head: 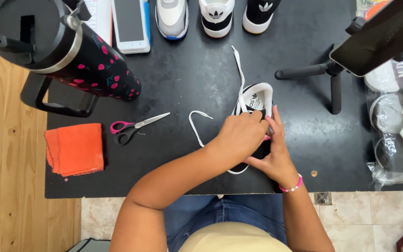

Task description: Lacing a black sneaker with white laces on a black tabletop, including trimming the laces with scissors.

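Wood floor [5, 140] runs down the far left, beside the left edge of the black counter [197, 79]. A big black tumbler [61, 51] with red cherry marks lies tipped there, its lid cut off by the top of the frame and its handle hanging past the counter edge. Below it sits a folded orange cloth [74, 149], with pink-handled scissors [134, 128] just to its right. Bare counter lies between the scissors and the hands, crossed only by a loop of white lace [197, 128].

At the top edge a white phone-like device [130, 23] and three shoes [215, 16] are cut off, only their toes showing.

A black shoe [257, 100] with a white tongue lies near the middle of the counter, close to the front edge. Most of it is hidden under the hands; its white lace trails up toward the row of shoes. The left hand [241, 135] is curled over the shoe, fingers pinching at the lace by the tongue. The right hand [276, 156], with a pink and white bracelet at the wrist, cups the shoe's side from below.

Further right a small black tripod [327, 74] holds a phone [378, 39], partly cut off. Clear bags [397, 126] of white stuff crowd the right edge, contents hard to make out.
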